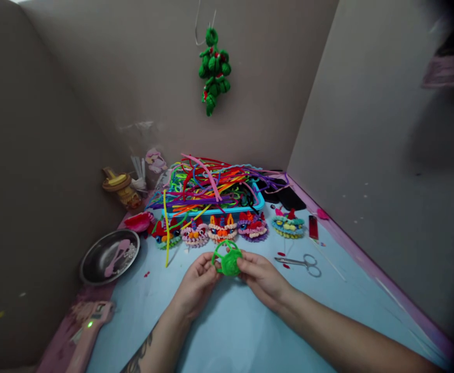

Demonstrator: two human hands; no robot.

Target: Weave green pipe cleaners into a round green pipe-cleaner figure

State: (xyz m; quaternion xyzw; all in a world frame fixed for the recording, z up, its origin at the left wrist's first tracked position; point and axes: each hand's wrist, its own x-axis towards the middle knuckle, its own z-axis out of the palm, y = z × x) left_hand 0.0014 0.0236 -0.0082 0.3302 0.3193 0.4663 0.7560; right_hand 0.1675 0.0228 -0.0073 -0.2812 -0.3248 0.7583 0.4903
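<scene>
Both hands hold a green pipe-cleaner piece (230,262) above the table's middle; it has a dense coiled part on the right and open loops on the left. My left hand (198,282) pinches the loops at their left edge. Thumb and fingers of my right hand (261,277) grip the coiled side. Just beyond the hands stands a row of colourful pipe-cleaner animal heads (222,229), with another head in teal and yellow (288,226) farther right. Scissors (300,263) lie to the right of my right hand, beside small red bits.
A blue basket (211,211) heaped with pipe cleaners (207,181) stands at the back. On the left are a metal bowl (90,259) with a pink tool and white beads, and a pink glue gun (90,331) with a lit green light. Green bells-like decoration (214,70) hangs on the wall.
</scene>
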